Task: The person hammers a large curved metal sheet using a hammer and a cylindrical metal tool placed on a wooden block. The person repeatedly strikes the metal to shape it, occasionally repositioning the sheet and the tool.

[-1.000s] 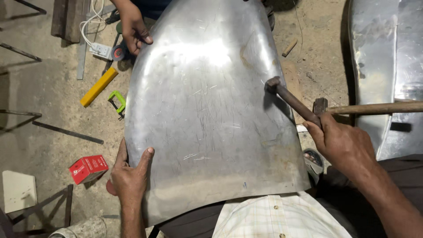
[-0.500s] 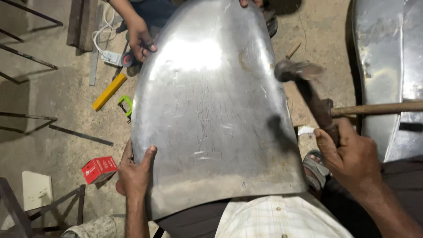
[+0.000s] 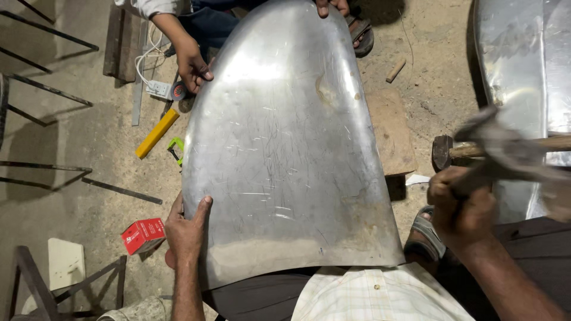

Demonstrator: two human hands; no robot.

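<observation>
A large curved sheet of shiny metal [image 3: 285,154] lies in front of me, its near edge over my lap. My left hand [image 3: 185,232] grips its lower left edge, thumb on top. My right hand [image 3: 461,208] is shut on the handle of a hammer [image 3: 505,148], raised and blurred off the sheet's right side. Another person's hand [image 3: 193,65] holds the sheet's upper left edge, and a second hand [image 3: 333,6] of that person rests on its far end.
A second hammer [image 3: 443,151] lies by a wooden board [image 3: 389,131] at the sheet's right. Another metal panel [image 3: 517,65] stands at far right. On the dirt floor to the left: a yellow tool [image 3: 156,134], a red box [image 3: 143,235], a white power strip [image 3: 159,89], metal rod frames [image 3: 41,107].
My right hand has swung the hammer up and away from the sheet's right edge to the right. My left hand has kept its hold on the lower left edge.
</observation>
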